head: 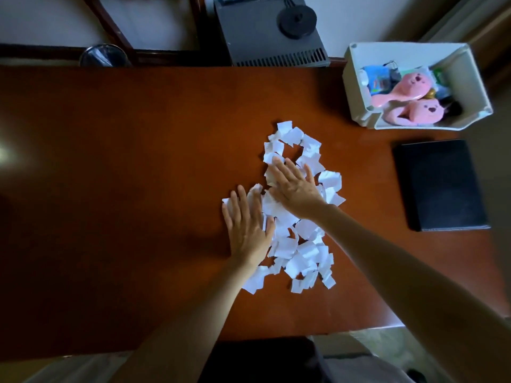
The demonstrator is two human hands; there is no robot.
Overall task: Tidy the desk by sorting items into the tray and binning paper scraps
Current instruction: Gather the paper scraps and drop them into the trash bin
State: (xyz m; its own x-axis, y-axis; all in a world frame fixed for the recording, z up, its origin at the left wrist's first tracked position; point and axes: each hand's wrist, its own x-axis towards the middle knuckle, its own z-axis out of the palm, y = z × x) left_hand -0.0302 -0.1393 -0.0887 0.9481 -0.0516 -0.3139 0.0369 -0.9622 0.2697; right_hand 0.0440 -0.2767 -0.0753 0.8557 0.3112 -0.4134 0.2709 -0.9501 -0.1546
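Several torn white paper scraps (302, 252) lie in a loose pile at the middle of the brown desk (124, 189). My left hand (247, 228) lies flat with straight fingers on the pile's left edge. Further up, my right hand (294, 186) rests flat on the scraps, fingers spread and pointing up-left. Neither hand grips anything. A white tray (356, 87) stands at the back right, holding a pink brush, a pink plush toy and other small items. Beyond the desk's far edge at the left stands a mesh waste bin (103, 55).
A black notebook (439, 186) lies on the desk's right side, below the tray. A grey box with a black disc (265, 34) stands behind the far edge, beside a dark wooden chair frame (110, 26). The near desk edge runs along the bottom.
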